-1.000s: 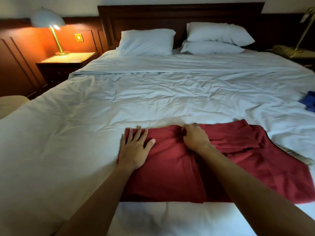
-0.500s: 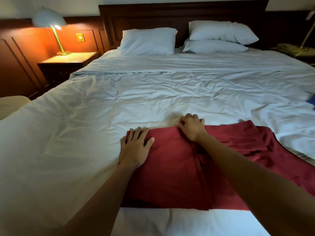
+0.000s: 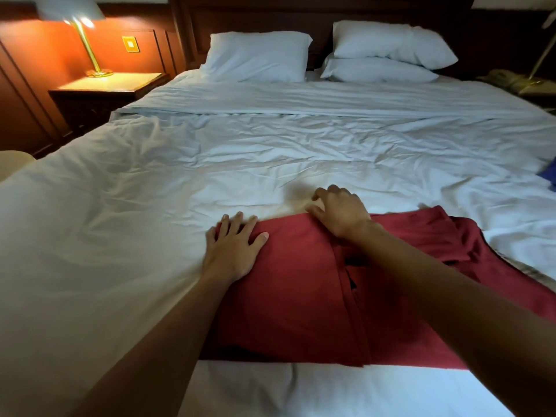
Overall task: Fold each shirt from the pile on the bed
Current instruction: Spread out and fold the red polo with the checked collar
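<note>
Red shirt [image 3: 294, 284] on a bed [image 3: 270, 158]: flat left hand [image 3: 231, 251] pins its corner, right hand [image 3: 340, 212] pinches the far edge, best pulled taut.

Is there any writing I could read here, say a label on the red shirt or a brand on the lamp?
No readable text. The red shirt shows no label or print, the lamp no brand, the square wall plate is plain, and the beige object at the far right is too blurred to tell.
</note>
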